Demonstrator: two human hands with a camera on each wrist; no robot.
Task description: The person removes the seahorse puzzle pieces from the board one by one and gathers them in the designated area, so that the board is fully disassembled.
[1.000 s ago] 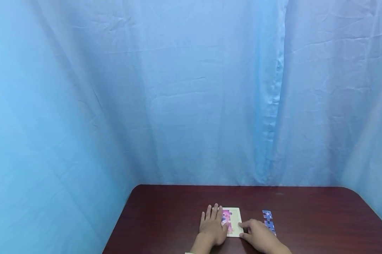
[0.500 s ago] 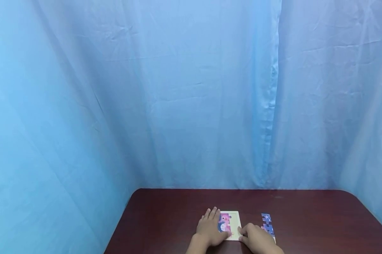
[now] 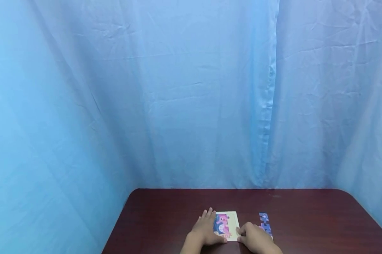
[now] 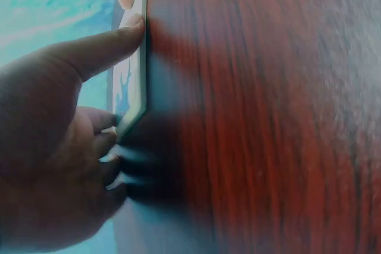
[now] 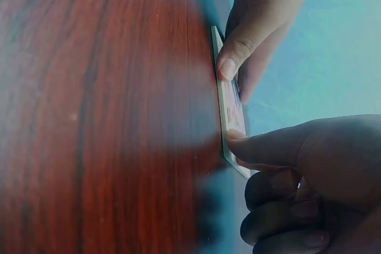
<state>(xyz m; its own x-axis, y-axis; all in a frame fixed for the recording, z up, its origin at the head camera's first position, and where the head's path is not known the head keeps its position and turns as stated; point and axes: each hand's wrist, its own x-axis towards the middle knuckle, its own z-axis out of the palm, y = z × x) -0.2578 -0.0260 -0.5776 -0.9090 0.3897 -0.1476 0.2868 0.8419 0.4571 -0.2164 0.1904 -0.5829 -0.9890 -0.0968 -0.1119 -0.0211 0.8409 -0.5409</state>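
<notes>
You are at a table (image 3: 305,217) in a small curtained-off booth, of the plain sort set up for filming or tabletop trials; what shows you this is the pale blue cloth (image 3: 184,106), which hangs behind the far edge and wraps round on the left and right like three soft walls; you can see creases across it and a long upright fold (image 3: 263,106) right of the middle; your table has a smooth, dark red-brown top with rounded far corners, and both wrist views show you its streaky wood-like grain and a soft sheen; whether a home, office or lab lies behind the cloth, you cannot tell from here.
</notes>
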